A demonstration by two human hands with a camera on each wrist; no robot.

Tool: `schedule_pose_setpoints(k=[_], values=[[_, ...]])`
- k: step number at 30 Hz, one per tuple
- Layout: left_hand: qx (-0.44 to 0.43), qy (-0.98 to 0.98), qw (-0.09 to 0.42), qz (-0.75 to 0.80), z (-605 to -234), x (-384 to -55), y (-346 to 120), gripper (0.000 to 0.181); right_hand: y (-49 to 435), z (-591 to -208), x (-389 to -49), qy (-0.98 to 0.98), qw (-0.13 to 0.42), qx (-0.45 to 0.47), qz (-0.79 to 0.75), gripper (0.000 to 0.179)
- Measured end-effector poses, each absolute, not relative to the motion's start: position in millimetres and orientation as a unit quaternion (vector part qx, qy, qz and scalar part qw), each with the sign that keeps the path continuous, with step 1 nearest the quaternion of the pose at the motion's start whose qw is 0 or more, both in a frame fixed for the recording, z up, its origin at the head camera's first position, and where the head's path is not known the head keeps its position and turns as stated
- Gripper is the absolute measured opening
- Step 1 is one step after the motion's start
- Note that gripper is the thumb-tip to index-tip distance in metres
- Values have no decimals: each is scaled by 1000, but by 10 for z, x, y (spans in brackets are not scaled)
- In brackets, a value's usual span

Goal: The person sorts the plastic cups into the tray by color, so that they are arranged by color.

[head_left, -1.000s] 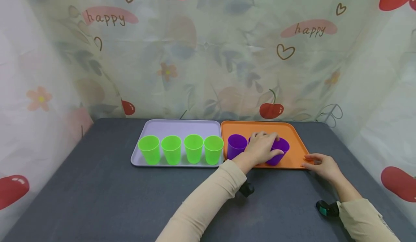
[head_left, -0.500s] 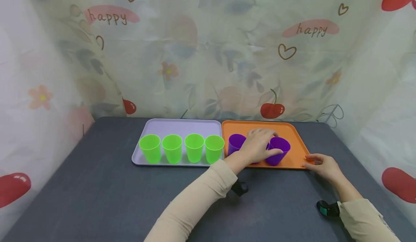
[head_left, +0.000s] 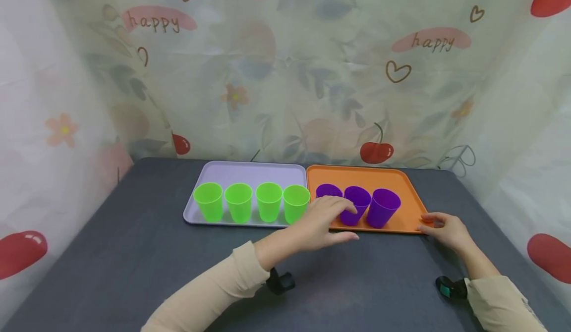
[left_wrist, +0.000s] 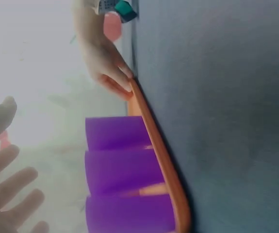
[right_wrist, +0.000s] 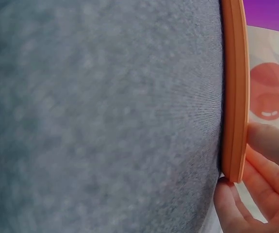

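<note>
Three purple cups stand in a row on an orange tray (head_left: pixel 410 200): a left cup (head_left: pixel 328 190) partly hidden behind my hand, a middle cup (head_left: pixel 357 198) and a right cup (head_left: pixel 382 209). My left hand (head_left: pixel 317 225) is in front of the left and middle cups, thumb and fingers spread, holding nothing. In the left wrist view its fingers (left_wrist: pixel 18 184) are apart from the cups. At the tray's front right corner, my right hand (head_left: pixel 446 230) pinches the rim; the right wrist view has the thumb (right_wrist: pixel 226 201) by the corner's underside and fingers above.
A lilac tray (head_left: pixel 250 171) adjoins the orange one on the left, bearing several green cups (head_left: pixel 269 203) in a row. Both lie on a dark grey table (head_left: pixel 111 252). A printed curtain (head_left: pixel 285 74) hangs behind and at both sides.
My left hand has let go of the purple cups and moved left and toward me, uncovering the middle cup. The right hand has stayed at the tray corner.
</note>
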State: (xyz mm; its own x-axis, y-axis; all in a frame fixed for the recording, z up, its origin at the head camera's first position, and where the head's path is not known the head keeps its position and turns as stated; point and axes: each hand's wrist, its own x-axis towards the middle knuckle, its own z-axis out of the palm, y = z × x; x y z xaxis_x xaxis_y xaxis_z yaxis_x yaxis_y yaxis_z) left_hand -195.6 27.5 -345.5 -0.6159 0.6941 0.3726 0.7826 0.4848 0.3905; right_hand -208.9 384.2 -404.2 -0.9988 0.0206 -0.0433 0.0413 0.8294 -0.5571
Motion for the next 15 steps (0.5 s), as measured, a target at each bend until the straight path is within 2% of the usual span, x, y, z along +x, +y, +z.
schedule_pose_setpoints(k=[5,12,15], values=[[-402,-854,78,-321,-3543,-1824,-174,42,3853,-4040,-2048,958,14,21,-284,55],[-332,-860,146,-358,-3577,-1778,-820,39,3855,-3940,-2014,962,-1,17,-273,51],[-293,-869,174,-358,-3544,-1772,-1057,39,3757,-3799,-1994,960,-38,5,-279,51]])
